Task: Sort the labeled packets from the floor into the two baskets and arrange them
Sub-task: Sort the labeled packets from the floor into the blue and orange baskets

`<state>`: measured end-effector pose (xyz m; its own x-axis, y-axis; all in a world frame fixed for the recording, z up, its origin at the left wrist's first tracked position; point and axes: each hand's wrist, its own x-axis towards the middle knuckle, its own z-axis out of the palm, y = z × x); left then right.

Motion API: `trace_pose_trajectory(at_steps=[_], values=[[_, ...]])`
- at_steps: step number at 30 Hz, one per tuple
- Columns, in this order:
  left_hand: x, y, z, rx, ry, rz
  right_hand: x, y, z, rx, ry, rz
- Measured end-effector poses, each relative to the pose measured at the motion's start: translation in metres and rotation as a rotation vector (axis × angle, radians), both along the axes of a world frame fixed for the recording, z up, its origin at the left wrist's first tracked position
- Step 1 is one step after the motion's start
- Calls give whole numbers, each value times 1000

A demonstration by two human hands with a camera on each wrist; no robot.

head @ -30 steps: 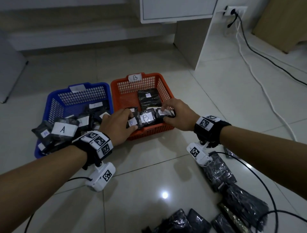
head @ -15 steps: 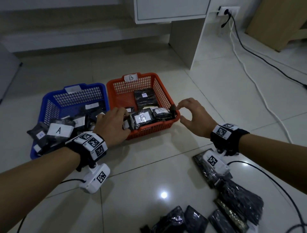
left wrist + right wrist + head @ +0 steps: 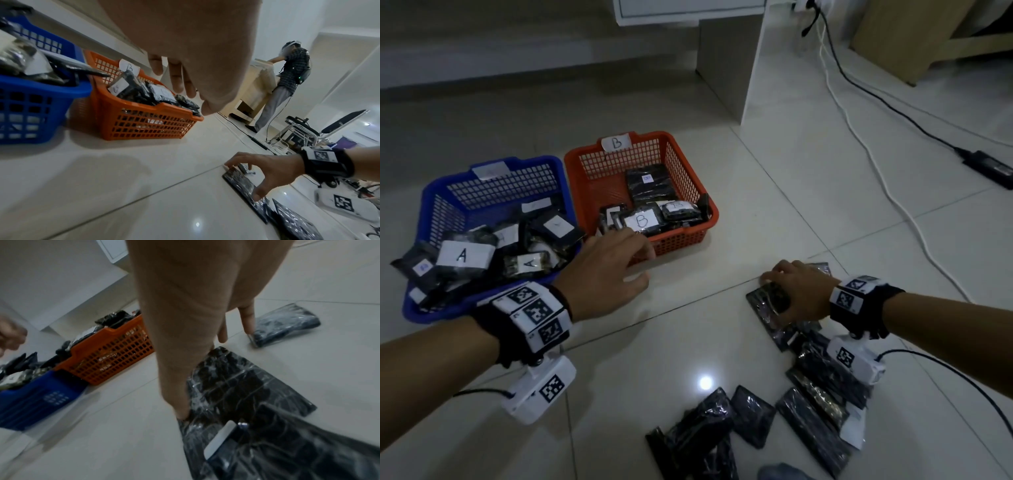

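Observation:
The blue basket (image 3: 482, 171) holds packets labelled A; the orange basket (image 3: 688, 161) beside it holds packets labelled B. My left hand (image 3: 649, 265) hovers in front of the orange basket, its fingers relaxed and holding nothing. My right hand (image 3: 774, 294) arches over a black packet (image 3: 236, 382) lying flat on the floor to the right. Its thumb (image 3: 183, 412) is on the packet's near edge and its fingertips are at the far edge. A second packet (image 3: 287, 324) lies just beyond the fingers. More black packets (image 3: 815, 387) are piled nearer to me.
White and black cables (image 3: 859, 137) and a power adapter (image 3: 989, 168) run across the tiles at the right. A white cabinet panel (image 3: 750, 68) stands behind the baskets. Another person (image 3: 287, 81) stands far off in the left wrist view.
My right hand has left the orange basket and come down to the right onto a floor packet. My left hand has drawn back from the packets in that basket and has let go of them.

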<state>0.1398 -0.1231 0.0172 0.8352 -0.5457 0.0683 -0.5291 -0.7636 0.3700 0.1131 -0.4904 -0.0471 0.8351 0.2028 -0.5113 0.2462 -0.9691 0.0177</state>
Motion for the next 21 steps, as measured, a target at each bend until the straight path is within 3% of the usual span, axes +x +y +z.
trace_pose_trajectory(at_steps=[2, 8, 11, 15, 17, 21], values=[[-5, -3, -5, -44, 84, -42, -2, -5, 0, 7, 40, -76], [-17, -13, -4, -120, 369, -95, 1, 5, 17, 315, 71, -239], [-23, -13, 1, -145, 437, -72, 3, 18, 37, 571, 27, -308], [-33, -18, 14, -160, 659, -14, -1, 52, 53, 950, -123, -402], [-38, -23, 20, -223, 775, 76, -7, 75, 58, 1077, -200, -402], [-45, -27, 28, -506, 1009, 427, -22, 124, 62, 1244, -285, -303]])
